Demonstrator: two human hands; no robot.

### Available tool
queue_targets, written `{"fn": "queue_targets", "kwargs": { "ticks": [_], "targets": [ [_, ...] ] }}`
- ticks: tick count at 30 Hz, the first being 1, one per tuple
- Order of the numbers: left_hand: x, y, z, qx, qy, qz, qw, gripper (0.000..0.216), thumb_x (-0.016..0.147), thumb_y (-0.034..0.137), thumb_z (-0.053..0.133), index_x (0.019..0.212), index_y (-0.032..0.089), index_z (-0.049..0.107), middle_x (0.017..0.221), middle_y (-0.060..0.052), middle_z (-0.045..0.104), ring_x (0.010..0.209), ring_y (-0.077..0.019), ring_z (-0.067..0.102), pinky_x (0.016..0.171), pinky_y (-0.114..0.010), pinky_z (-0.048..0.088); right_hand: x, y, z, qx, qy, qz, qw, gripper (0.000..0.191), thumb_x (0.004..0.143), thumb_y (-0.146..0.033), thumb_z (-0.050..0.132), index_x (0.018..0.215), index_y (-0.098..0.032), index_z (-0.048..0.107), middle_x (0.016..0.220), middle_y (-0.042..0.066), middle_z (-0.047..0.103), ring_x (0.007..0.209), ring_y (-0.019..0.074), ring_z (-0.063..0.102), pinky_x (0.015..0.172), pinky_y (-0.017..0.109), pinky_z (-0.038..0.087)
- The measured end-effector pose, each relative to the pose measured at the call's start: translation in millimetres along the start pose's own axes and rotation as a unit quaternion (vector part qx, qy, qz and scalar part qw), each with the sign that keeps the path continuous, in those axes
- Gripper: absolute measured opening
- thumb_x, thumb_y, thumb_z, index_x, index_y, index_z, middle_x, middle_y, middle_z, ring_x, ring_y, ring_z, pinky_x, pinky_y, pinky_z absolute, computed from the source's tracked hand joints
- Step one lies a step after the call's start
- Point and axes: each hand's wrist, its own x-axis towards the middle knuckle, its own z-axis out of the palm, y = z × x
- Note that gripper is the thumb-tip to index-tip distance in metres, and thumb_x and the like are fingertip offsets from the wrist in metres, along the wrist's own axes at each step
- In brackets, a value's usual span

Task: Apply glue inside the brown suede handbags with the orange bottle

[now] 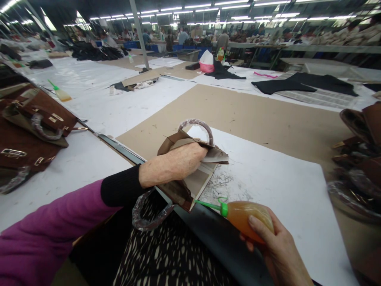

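A brown handbag (178, 194) lies at the table's front edge, its pale lining showing and its two handles wrapped in clear plastic. My left hand (178, 161) reaches into the bag's opening; its fingers are hidden inside. In my right hand (276, 238) is a squeeze bottle (247, 216) of amber liquid, gripped round its body and tilted on its side. The bottle's thin green nozzle points left, with its tip at the bag's lower corner. Whether the tip touches the bag I cannot tell.
Brown handbags (32, 131) are piled on the left, more (366, 159) on the right. Dark thread scraps (222, 180) lie on white paper beside the bag. Another amber bottle (62, 93) lies far left. Black cloth pieces (300, 84) and a post (139, 33) are farther back.
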Motion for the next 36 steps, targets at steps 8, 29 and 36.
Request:
{"fn": "queue_targets", "kwargs": {
  "ticks": [8,29,36],
  "targets": [
    [0,-1,1,-0.015,0.004,-0.001,1.000,0.014,0.082,0.007,0.044,0.090,0.010,0.055,0.095,-0.010,0.064,0.090,-0.0165,0.061,0.087,-0.032,0.049,-7,-5,15,-0.015,0.021,-0.006,1.000,0.048,0.069,-0.051,0.077,0.099,-0.018,0.059,0.068,0.004,0.062,0.053,0.0208,0.054,0.040,0.024,0.041],
    [12,-7,-17,0.027,-0.012,0.008,1.000,0.016,0.081,0.009,0.043,0.084,0.011,0.059,0.087,-0.009,0.063,0.079,-0.0170,0.059,0.075,-0.028,0.047,33,-5,0,-0.216,0.108,-0.163,0.957,0.068,0.066,-0.063,0.074,0.115,-0.021,0.052,0.087,0.002,0.064,0.062,0.0236,0.058,0.059,0.034,0.050],
    [23,-12,-35,0.018,-0.024,0.007,1.000,0.019,0.073,0.009,0.047,0.085,0.012,0.062,0.085,-0.009,0.065,0.076,-0.0183,0.059,0.067,-0.027,0.044,61,-3,-4,-0.299,0.108,-0.353,0.880,0.052,0.078,-0.057,0.069,0.113,-0.022,0.055,0.104,0.006,0.061,0.085,0.0277,0.059,0.076,0.038,0.048]
  ]
}}
